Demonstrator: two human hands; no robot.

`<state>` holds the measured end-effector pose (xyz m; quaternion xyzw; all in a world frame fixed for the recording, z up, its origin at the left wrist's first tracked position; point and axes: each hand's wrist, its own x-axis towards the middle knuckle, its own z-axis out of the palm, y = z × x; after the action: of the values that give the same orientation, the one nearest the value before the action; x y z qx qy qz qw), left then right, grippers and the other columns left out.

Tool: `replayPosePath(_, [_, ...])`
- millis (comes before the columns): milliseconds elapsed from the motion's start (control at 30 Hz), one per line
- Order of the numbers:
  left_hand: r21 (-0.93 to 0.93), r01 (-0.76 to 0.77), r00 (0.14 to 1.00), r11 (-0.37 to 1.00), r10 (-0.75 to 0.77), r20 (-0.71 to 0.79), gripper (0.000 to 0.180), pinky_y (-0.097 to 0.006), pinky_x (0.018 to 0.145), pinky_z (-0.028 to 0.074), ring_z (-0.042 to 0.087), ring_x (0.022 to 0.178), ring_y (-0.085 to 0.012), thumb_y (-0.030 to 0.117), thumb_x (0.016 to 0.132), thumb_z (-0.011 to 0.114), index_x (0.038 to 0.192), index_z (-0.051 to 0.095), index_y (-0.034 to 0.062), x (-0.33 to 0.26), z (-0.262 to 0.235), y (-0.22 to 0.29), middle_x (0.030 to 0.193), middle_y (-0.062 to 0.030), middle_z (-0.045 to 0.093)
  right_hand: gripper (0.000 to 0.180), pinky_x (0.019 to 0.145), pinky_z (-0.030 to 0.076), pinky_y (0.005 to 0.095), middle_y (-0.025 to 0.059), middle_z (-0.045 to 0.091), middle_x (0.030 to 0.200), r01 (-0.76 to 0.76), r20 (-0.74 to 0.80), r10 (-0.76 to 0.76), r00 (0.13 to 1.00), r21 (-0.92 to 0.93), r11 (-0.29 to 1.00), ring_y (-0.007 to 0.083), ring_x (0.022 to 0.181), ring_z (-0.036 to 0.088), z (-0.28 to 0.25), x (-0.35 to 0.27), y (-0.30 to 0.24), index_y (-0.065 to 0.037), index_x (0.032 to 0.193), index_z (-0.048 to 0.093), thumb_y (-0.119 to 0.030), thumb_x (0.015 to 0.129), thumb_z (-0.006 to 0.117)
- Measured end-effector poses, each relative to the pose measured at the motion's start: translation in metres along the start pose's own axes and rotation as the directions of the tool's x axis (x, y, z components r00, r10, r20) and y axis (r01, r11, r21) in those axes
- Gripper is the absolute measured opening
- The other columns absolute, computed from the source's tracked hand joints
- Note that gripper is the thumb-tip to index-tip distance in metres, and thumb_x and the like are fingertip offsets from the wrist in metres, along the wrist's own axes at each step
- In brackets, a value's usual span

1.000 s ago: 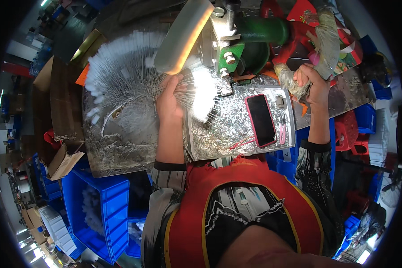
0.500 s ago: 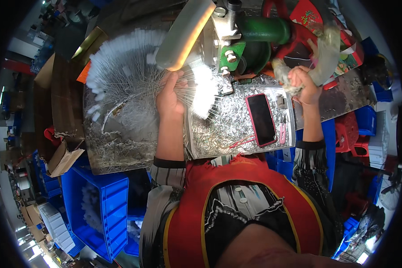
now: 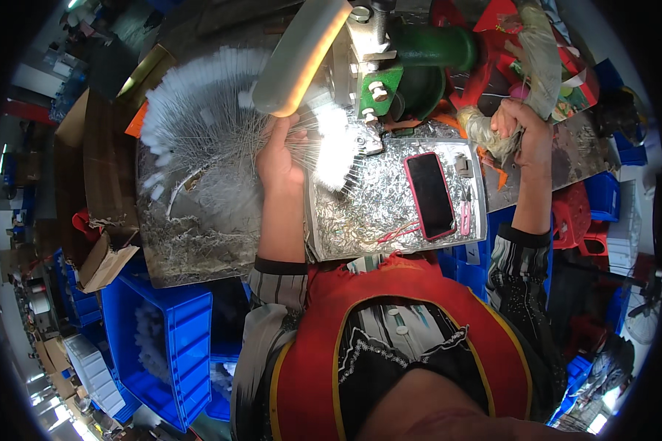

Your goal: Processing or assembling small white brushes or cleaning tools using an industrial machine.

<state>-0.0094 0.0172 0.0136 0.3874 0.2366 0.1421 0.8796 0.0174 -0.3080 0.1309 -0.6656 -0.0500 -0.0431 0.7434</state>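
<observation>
My left hand (image 3: 280,160) is closed round a fan of thin wire-stemmed brushes (image 3: 334,151) with white bristle ends. Their far ends lie brightly lit beside the metal jaw at the foot of a green hand press (image 3: 435,50). My right hand (image 3: 528,136) is wrapped round the press's lever handle (image 3: 485,131), which is bound in pale, worn wrapping. To the left of my left hand, a big heap of similar brushes (image 3: 198,110) spreads over the bench, white ends outward. A lit lamp bar (image 3: 300,59) hangs over the fingertips of my left hand.
A shallow tray (image 3: 360,234) strewn with shiny metal bits holds a red-cased phone (image 3: 429,197), pink-handled snips (image 3: 465,213) and a small metal block (image 3: 463,166). Cardboard (image 3: 103,158) stands at the left; blue bins (image 3: 187,353) sit below the bench.
My right hand and the wrapped handle have shifted right, and the forearm has swung outward. Orange scraps now show below the handle. My left hand stays nearly still with the brushes.
</observation>
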Motion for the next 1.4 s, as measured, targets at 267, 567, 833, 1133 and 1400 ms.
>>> replayPosePath(267, [0.007, 0.011, 0.998, 1.000, -0.010, -0.055, 0.023, -0.027, 0.060, 0.047, 0.055, 0.064, -0.0156, 0.013, 0.079, 0.061, 0.098, 0.054, 0.0023, 0.002, 0.003, 0.000, 0.091, -0.0098, 0.060, 0.027, 0.050, 0.038, 0.0296, 0.0075, 0.043, 0.046, -0.098, 0.015, 0.098, 0.995, -0.027, 0.995, 0.0192, 0.045, 0.048, -0.005, 0.007, -0.014, -0.003, 0.048, 0.045, -0.011, 0.070, 0.057])
replayPosePath(567, [0.048, -0.049, 0.998, 0.998, 0.050, -0.028, 0.023, -0.027, 0.061, 0.048, 0.056, 0.068, -0.0163, 0.011, 0.078, 0.062, 0.097, 0.055, 0.0005, 0.001, 0.004, 0.003, 0.091, -0.0115, 0.060, 0.027, 0.050, 0.038, 0.0293, 0.0072, 0.043, 0.045, -0.103, 0.015, 0.104, 0.994, -0.066, 0.993, 0.0190, 0.045, 0.047, 0.001, 0.005, -0.019, -0.004, 0.048, 0.044, -0.011, 0.070, 0.057])
replayPosePath(833, [0.064, -0.036, 0.999, 0.997, 0.039, -0.037, 0.022, -0.026, 0.060, 0.048, 0.057, 0.068, -0.0165, 0.009, 0.077, 0.063, 0.096, 0.055, -0.0004, -0.002, 0.010, 0.004, 0.089, -0.0119, 0.061, 0.036, 0.060, 0.037, 0.0291, 0.0077, 0.040, 0.047, -0.081, 0.041, 0.085, 0.996, -0.095, 0.992, 0.0180, 0.049, 0.041, -0.006, 0.005, -0.003, -0.008, 0.045, 0.038, -0.014, 0.080, 0.047])
replayPosePath(1133, [0.053, 0.017, 1.000, 0.998, -0.016, -0.012, 0.023, -0.026, 0.061, 0.050, 0.057, 0.067, -0.0162, 0.011, 0.077, 0.063, 0.097, 0.055, 0.0003, -0.004, 0.010, 0.007, 0.087, -0.0105, 0.061, 0.024, 0.054, 0.039, 0.0284, 0.0072, 0.044, 0.049, 0.368, 0.000, -0.368, 0.930, 0.020, 0.930, 0.0168, 0.047, 0.046, 0.001, -0.003, 0.052, -0.001, 0.051, 0.045, -0.004, 0.075, 0.050])
replayPosePath(1400, [0.174, 0.072, 0.937, 0.982, -0.126, 0.325, 0.022, -0.027, 0.067, 0.051, 0.060, 0.072, -0.0175, 0.005, 0.075, 0.062, 0.095, 0.056, -0.0025, -0.011, -0.015, 0.014, 0.085, -0.0137, 0.061, 0.022, 0.054, 0.040, 0.0276, 0.0062, 0.043, 0.046, 0.070, 0.001, -0.070, 0.998, 0.067, 0.995, 0.0154, 0.046, 0.045, -0.001, -0.001, 0.023, -0.001, 0.052, 0.048, -0.004, 0.073, 0.053])
